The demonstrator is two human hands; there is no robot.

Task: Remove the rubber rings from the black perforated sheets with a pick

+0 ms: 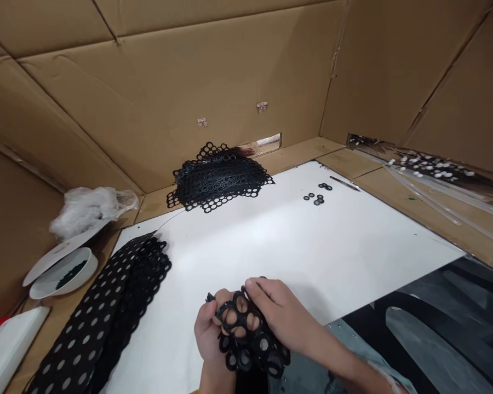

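Both hands closed on one piece of black ring mesh (258, 335), held just above the near edge of the white sheet (230, 241). My left hand (206, 331) pinches its left corner between thumb and curled fingers; my right hand (282, 312) grips the upper right side, thumb on top. Gripping from two sides presumably keeps the floppy mesh spread, its upper holes facing me; the lower part sags in folds below my fingers. How far the right fingers wrap behind is hard to tell, as the mesh and hand cover them. Left of my fingers lies a long perforated black sheet (84, 317), lengthwise and within easy reach. Well beyond my fingertips, a heap of black ring mesh (222, 178) sits at the far edge, probably to leave the middle free. Beyond and right, loose black rings (318, 202) lie near a slender dark tool (345, 184), grouped apart, I judge, so they don't mix with the mesh.
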